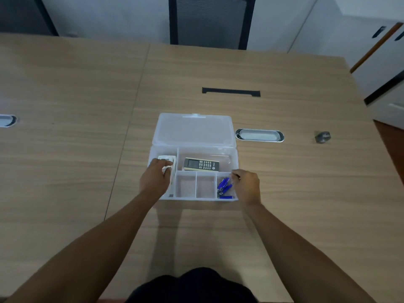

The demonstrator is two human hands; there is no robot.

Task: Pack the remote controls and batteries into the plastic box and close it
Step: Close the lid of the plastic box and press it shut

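Observation:
A clear plastic box (pixel 233 154) stands open on the table, its lid (pixel 193 130) laid flat behind it. A grey and cream remote (pixel 201 164) lies in the large back compartment. Several blue batteries (pixel 224 187) sit in the front right compartment. My left hand (pixel 155 179) rests on a white remote (pixel 169 162) that lies in the long left compartment, fingers curled over it. Over the box's right front corner, beside the batteries, my right hand (pixel 247 185) is closed, with something small and dark at its fingertips that I cannot make out.
The wooden table (pixel 87 149) has a black cable slot (pixel 231 92), an oval metal grommet (pixel 259 135) right of the lid, another grommet (pixel 7 120) at the far left, and a small dark object (pixel 322 136) at the right. A black chair (pixel 211 20) stands behind.

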